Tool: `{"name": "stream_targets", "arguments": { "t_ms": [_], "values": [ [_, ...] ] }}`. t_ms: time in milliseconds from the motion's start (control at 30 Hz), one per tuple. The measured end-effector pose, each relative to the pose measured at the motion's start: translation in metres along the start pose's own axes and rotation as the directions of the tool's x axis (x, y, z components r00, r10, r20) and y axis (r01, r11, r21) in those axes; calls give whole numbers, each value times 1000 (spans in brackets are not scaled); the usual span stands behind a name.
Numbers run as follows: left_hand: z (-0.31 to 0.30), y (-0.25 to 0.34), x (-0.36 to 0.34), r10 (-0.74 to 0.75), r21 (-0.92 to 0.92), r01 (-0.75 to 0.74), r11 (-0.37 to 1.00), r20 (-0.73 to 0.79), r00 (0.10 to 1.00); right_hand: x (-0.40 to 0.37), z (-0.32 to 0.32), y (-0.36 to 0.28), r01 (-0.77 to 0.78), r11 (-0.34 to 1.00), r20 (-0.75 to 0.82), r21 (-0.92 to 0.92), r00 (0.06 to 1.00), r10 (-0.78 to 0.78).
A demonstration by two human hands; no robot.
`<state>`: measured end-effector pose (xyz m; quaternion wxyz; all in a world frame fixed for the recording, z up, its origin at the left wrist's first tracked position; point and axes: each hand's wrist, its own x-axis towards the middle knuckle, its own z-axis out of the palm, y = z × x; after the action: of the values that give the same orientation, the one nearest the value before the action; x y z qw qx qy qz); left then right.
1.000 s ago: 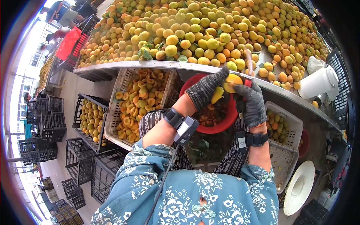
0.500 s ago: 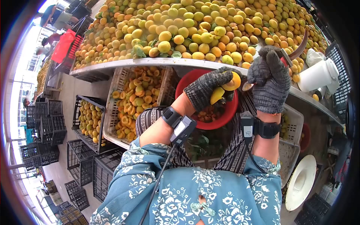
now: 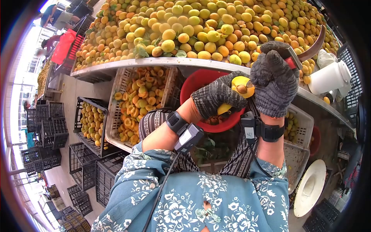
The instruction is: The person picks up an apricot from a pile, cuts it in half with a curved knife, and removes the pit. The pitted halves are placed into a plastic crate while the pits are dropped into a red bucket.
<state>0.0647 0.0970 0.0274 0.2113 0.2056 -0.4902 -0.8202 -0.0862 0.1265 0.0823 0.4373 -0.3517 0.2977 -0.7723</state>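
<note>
My left hand [image 3: 218, 96], in a dark grey knitted glove, is closed around a cut apricot [image 3: 243, 86]. A brown pit shows in the half that faces up, and another yellow piece [image 3: 224, 108] pokes out below the fingers. Close beside it, my gloved right hand [image 3: 273, 83] grips a curved knife [image 3: 315, 45] by its red handle, the blade pointing up and away to the right. Below both hands a red basin [image 3: 188, 86] sits between my knees, with pits and scraps inside.
A heap of whole apricots [image 3: 185, 29] covers the metal-edged table [image 3: 154, 62] ahead. To the left stand a pale crate [image 3: 112, 129] of halved apricots and a black crate [image 3: 79, 125] of whole ones. A white container [image 3: 328, 79] and a straw hat [image 3: 310, 188] are at right.
My left hand has shifted slightly right and turned the apricot, so the half with the pit faces up. My right hand has dipped a little beside it, knife still held.
</note>
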Motion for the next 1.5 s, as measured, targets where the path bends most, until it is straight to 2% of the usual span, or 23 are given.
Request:
{"name": "stream_targets", "arguments": {
  "t_ms": [133, 200, 233, 300, 433, 500, 533, 600, 633, 700, 767, 833, 900, 933, 967, 1000, 1033, 1100, 1233, 1300, 1433, 1467, 1500],
  "values": [
    [1, -2, -1, -63, -88, 62, 994, -4, 998, -2, 6, -2, -24, 995, 3, -100, 1000, 24],
    [-5, -10, 2, 72, 166, -74, 983, 21, 997, -1, 5, 2, -6, 992, -7, -128, 1000, 5],
    [-7, -13, 3, 72, 166, -75, 983, 21, 997, 0, 4, 5, 11, 987, -16, -157, 1000, -14],
    [-1, -8, 3, 3, 77, -2, 997, -18, 1000, 2, 1, 9, 26, 989, -3, -148, 1000, -27],
    [-4, -18, 11, 47, -25, -46, 999, 19, 999, -2, 3, 13, 35, 981, 4, -190, 999, -35],
    [2, -14, 11, 229, 221, -238, 946, 69, 971, -3, 4, 15, 15, 979, -15, -205, 1000, -18],
    [-1, -19, 12, 228, 220, -238, 946, 70, 971, -4, 3, 15, -5, 976, -34, -218, 999, -2],
    [-6, -25, 13, 283, 402, -297, 866, 96, 954, -4, -1, 23, 30, 977, -35, -211, 999, -39],
    [-9, -28, 13, 283, 401, -298, 866, 97, 954, -3, -2, 23, 5, 978, -53, -207, 998, -17],
    [-1, -11, 8, 26, 232, -28, 972, 12, 1000, -3, -5, 25, -19, 979, -72, -202, 997, 4],
    [-5, -18, 11, 53, 222, -56, 973, 23, 998, -1, -8, 28, 51, 977, -70, -207, 995, -67],
    [-9, -25, 11, 81, 211, -86, 974, 34, 996, -4, -7, 22, 11, 985, -67, -173, 998, -23],
    [-13, -24, 6, -88, 56, 90, 994, -35, 995, -6, -4, 18, -33, 990, -61, -137, 998, 25],
    [-16, -24, 4, -89, 55, 91, 994, -36, 995, -8, -1, 17, -2, 979, -46, -204, 999, -8],
    [-20, -26, 4, 137, 323, -167, 932, 116, 984, -11, 1, 17, 30, 962, -30, -271, 999, -39],
    [-22, -29, 4, 300, 516, -429, 741, 317, 900, -12, 3, 17, 27, 962, -31, -271, 999, -37],
    [-21, -35, 2, 300, 515, -429, 742, 317, 900, -13, 5, 15, 44, 958, -22, -283, 998, -52],
    [-15, -42, -1, 313, 308, -326, 894, 91, 945, -12, 4, 16, 59, 953, -14, -296, 998, -66],
    [-14, -31, -3, 210, 332, -221, 917, 68, 975, -6, -5, 20, 35, 997, -80, -64, 996, -40],
    [-18, -28, 1, -93, 103, 84, 991, 83, 992, -3, -9, 25, -1, 997, -124, 71, 992, 10],
    [-16, -31, 6, -126, 23, 124, 992, 87, 988, -8, -7, 21, 23, 998, -86, -60, 996, -28],
    [-12, -32, 8, 173, 280, -202, 939, 125, 977, -10, -5, 18, 45, 994, -79, -100, 995, -53],
    [-9, -32, 7, 432, 489, -490, 722, 234, 871, -12, -4, 18, 66, 988, -72, -140, 994, -77]
  ]
}}
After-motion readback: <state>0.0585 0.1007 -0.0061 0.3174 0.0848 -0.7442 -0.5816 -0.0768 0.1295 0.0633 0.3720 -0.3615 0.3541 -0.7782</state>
